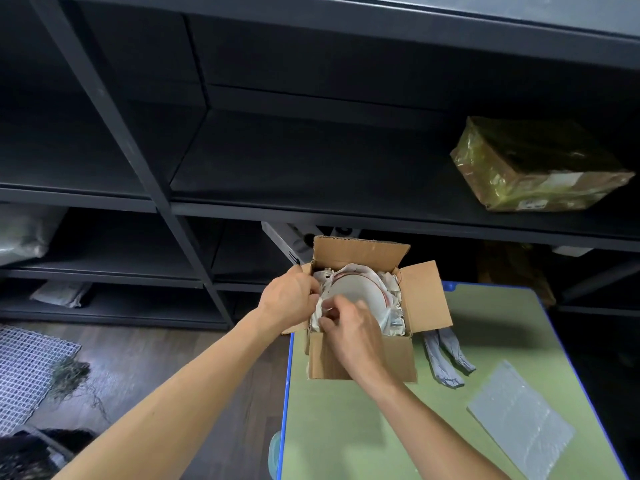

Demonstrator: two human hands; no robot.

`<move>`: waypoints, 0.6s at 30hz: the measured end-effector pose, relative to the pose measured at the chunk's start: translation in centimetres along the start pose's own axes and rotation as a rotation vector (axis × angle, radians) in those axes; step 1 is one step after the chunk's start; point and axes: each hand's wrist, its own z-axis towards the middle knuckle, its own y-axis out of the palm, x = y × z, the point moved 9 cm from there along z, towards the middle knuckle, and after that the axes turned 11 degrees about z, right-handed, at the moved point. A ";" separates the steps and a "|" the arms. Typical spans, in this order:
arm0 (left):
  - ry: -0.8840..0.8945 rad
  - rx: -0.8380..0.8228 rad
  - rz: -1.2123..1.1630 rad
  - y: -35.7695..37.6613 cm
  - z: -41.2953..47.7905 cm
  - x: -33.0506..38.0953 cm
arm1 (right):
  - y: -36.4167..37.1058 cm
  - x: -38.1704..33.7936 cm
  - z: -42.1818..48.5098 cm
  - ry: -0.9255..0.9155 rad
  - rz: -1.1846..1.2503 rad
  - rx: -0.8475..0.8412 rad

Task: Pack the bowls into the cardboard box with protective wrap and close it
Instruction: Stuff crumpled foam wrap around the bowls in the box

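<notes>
Both forearms reach up to the brown cardboard box (pixel 363 363) at the far left corner of the green, blue-edged table (pixel 346 431). Inside lies the white, red-rimmed bowl (pixel 358 289), bedded in crumpled white paper wrap (pixel 394 320). The right hand (pixel 349 329), directly over the bowl, pinches the paper at its near-left rim. The left hand (pixel 287 299) seems to grip the paper by the left wall (fingertips hidden). The far and right flaps stand open, and there is room rightward toward the clear bubble-wrap sheet (pixel 519 424).

I see the cardboard box (pixel 360 362) standing open on the worktop (pixel 346 427), flaps spread. Just beyond my right fingers (pixel 332 322) a white bowl (pixel 356 289) with a red rim line sits inside it, bedded in crumpled paper (pixel 393 320). A bubble wrap sheet (pixel 519 420) lies flat, well to their right.
</notes>
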 end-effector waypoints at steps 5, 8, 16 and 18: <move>0.008 -0.020 -0.019 -0.1 0.1 -0.1 | 0.4 -1.1 0.4 -0.135 -0.147 -0.012; -0.022 -0.019 -0.055 0.1 -0.2 -0.1 | 0.8 -1.5 0.6 -0.189 -0.217 -0.027; -0.101 0.023 -0.045 0.8 -1.4 -0.6 | -0.2 -1.1 1.3 -0.075 -0.199 -0.082; -0.127 0.035 0.010 0.6 -1.6 -0.1 | 0.1 -1.2 1.3 -0.065 -0.226 -0.103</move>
